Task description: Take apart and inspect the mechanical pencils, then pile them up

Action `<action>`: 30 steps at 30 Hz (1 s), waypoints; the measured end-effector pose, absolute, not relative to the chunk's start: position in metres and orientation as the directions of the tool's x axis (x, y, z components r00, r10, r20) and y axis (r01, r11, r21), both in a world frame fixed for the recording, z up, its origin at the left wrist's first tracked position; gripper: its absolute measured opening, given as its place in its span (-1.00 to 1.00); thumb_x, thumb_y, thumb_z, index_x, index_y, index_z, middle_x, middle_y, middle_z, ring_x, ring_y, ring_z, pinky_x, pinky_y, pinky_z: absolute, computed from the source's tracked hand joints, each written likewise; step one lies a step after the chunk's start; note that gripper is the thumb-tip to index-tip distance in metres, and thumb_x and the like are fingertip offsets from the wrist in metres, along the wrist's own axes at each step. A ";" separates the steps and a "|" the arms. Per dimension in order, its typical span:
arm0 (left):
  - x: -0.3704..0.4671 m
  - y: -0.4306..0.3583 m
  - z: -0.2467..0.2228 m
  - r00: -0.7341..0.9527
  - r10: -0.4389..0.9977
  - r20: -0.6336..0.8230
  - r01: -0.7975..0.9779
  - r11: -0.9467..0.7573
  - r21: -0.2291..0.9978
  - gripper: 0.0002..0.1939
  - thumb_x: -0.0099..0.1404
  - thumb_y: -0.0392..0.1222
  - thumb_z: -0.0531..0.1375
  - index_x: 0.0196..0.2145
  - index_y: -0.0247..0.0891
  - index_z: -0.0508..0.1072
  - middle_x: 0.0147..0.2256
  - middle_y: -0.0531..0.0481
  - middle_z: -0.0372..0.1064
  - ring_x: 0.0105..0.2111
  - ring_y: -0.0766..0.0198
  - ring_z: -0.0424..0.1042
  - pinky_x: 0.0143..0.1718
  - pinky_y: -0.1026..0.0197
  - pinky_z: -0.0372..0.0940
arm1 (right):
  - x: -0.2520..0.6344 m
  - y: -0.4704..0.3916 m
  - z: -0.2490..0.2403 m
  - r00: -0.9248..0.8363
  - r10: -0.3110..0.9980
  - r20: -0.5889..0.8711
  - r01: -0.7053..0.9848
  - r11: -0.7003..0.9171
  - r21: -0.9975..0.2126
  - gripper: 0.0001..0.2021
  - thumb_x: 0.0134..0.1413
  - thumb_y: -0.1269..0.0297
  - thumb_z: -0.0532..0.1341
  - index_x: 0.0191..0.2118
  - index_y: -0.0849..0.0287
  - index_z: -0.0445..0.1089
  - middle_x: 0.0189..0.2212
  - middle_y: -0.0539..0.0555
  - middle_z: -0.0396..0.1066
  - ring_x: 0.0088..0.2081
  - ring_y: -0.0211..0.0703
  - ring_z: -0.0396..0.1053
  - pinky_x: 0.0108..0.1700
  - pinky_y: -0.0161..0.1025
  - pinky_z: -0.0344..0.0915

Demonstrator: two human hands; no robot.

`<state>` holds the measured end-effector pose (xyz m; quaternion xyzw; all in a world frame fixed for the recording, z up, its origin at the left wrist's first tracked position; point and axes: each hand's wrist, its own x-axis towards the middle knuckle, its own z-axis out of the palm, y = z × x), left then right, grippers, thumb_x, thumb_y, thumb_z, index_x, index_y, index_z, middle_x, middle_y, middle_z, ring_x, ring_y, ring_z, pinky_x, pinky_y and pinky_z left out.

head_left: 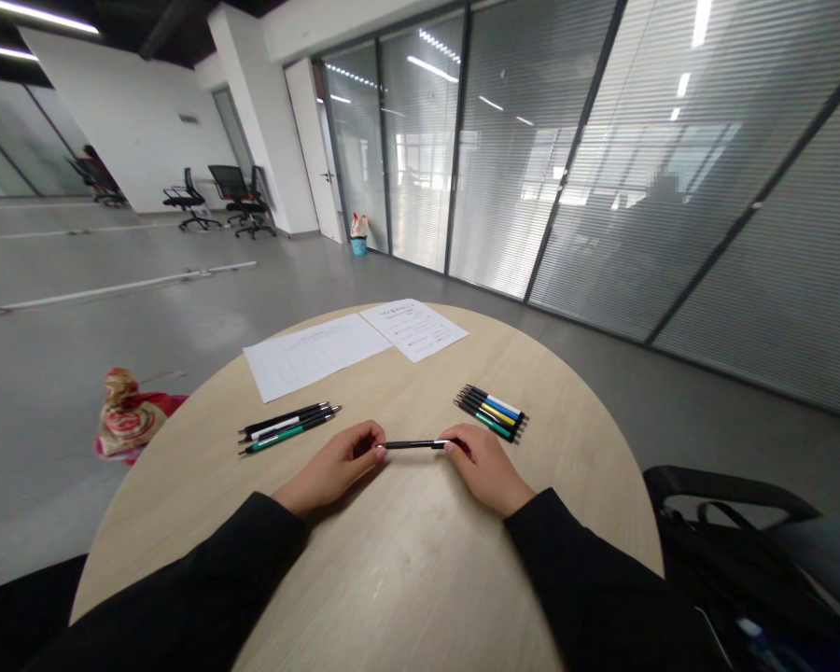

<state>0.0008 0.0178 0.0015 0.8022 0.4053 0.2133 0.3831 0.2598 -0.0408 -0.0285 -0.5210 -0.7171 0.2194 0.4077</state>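
Observation:
A slim black pen [412, 445] lies level between my two hands, just above or on the table; I cannot tell which. My left hand [337, 464] pinches its left end between thumb and fingers. At its other end, near the clip, my right hand [488, 467] is closed on it. Beside my left hand is a row of pens, among them one with a white barrel [274, 427] and one with a green barrel [290, 434]. Past my right hand lie several pens side by side, including a blue one [505, 409], a yellow one [497, 413] and a green one [494, 427].
Two printed paper sheets, a left one [308, 359] and a right one [416, 329], lie at the far side of the round wooden table [399, 569]. A dark chair [735, 495] stands close on the right. A patterned bag [130, 415] is at the left, beyond the table edge.

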 end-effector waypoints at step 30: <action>0.003 0.016 0.005 0.579 0.815 0.019 0.521 -0.387 0.761 -0.68 0.35 0.06 0.09 -0.35 -0.25 0.38 -0.44 0.06 0.30 -0.40 0.24 0.25 -0.35 0.23 0.14 | 0.259 -0.041 -0.028 -0.120 0.933 0.340 0.581 0.344 -0.738 -0.85 0.24 0.44 0.17 -0.23 0.17 0.50 -0.26 0.09 0.52 -0.19 -0.11 0.43 -0.08 -0.17 0.28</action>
